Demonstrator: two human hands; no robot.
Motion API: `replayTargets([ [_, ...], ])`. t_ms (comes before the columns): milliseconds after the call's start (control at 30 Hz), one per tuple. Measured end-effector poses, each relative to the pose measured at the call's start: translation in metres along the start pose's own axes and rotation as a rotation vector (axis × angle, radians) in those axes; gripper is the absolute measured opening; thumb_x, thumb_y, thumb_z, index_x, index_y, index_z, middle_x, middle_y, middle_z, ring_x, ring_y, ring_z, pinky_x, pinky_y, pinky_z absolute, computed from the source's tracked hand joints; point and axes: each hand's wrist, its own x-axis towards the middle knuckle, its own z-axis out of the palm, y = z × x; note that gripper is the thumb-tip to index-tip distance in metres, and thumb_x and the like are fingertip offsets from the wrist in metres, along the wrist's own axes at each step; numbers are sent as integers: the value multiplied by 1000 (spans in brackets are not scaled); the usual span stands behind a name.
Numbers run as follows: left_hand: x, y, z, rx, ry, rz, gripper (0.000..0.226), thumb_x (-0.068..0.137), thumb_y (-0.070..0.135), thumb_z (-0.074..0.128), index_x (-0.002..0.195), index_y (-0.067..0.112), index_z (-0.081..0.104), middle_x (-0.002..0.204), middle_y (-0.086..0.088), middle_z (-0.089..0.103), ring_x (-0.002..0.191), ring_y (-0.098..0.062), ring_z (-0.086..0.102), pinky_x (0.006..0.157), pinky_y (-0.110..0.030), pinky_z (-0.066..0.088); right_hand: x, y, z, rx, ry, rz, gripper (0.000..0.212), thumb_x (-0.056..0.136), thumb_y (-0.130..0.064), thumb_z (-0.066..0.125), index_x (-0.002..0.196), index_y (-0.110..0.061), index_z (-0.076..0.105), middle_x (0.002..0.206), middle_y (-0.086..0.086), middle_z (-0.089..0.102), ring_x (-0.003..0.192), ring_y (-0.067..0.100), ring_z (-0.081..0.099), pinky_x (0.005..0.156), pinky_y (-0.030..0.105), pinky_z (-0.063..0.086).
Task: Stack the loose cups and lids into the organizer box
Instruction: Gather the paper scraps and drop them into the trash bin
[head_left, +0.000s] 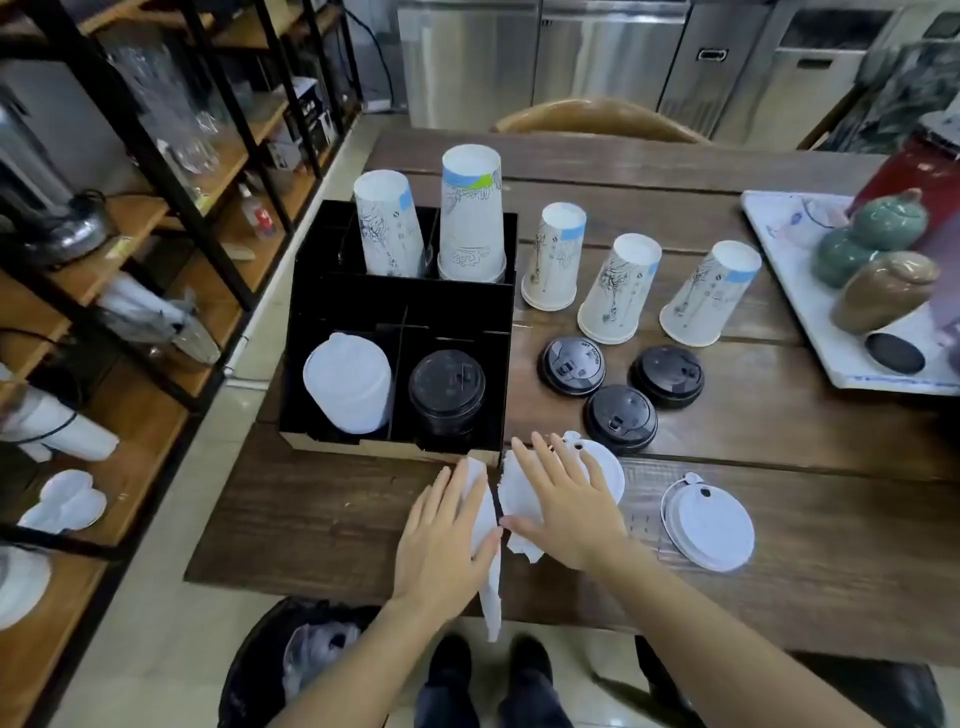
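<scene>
Head view looked down on both hands lying flat, fingers spread, on the near edge of the desk. Left hand pressed a white paper piece that hung past the edge; right hand lay over a white lid, gripping nothing. Second white lid sat just right of the right hand. Three black lids and three upturned paper cups stood beyond the right hand. Organizer box stood beyond the left hand, with two cup stacks at its back and white and black lid stacks at its front. Judgement: curl the right fingers under the lid's rim, lift it level, and seat it squarely on the white stack in the front-left compartment.
</scene>
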Motion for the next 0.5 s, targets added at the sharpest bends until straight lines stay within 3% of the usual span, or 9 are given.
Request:
replayTargets([
  [100,-4,-1,8,-33,-90,15,58,96,47,17,124,21,61,132,-2,61,120,-19,59,96,-33,49,1,0,8,-61,-1,-14,79,88,-64,29,150,-25,-2,161,-4,0,148,21,-10,117,48,-5],
  [167,-6,-1,12,-48,-82,40,55,97,43,18,118,22,65,127,0,64,117,-17,61,99,-30,47,-1,1,12,-125,128,-49,67,88,-55,42,143,-17,34,153,-7,32,147,22,18,115,55,16],
  [233,-2,2,10,-71,-84,69,43,90,36,33,107,22,70,122,2,68,115,-16,62,97,-29,49,-2,1,18,-217,218,-78,43,73,-46,68,106,-19,68,117,-9,68,123,19,57,96,54,45],
  [300,2,4,6,-109,-85,52,37,84,28,37,97,23,72,117,5,70,114,-15,63,98,-25,42,-1,3,22,-249,295,-127,33,52,-27,87,81,-23,72,92,-10,73,104,17,68,92,52,45],
  [400,2,6,-1,-246,-32,-43,35,90,13,43,119,16,62,135,5,56,131,-13,47,107,-21,28,3,7,26,-159,405,-184,30,47,-2,78,70,-20,70,77,-7,72,84,18,71,89,43,28],
  [500,-3,11,-19,-552,-65,-206,41,89,-2,45,126,10,55,132,-2,54,128,-16,45,103,-27,37,1,4,23,39,358,-186,22,62,4,63,79,-9,64,73,4,63,68,28,62,75,34,35],
])
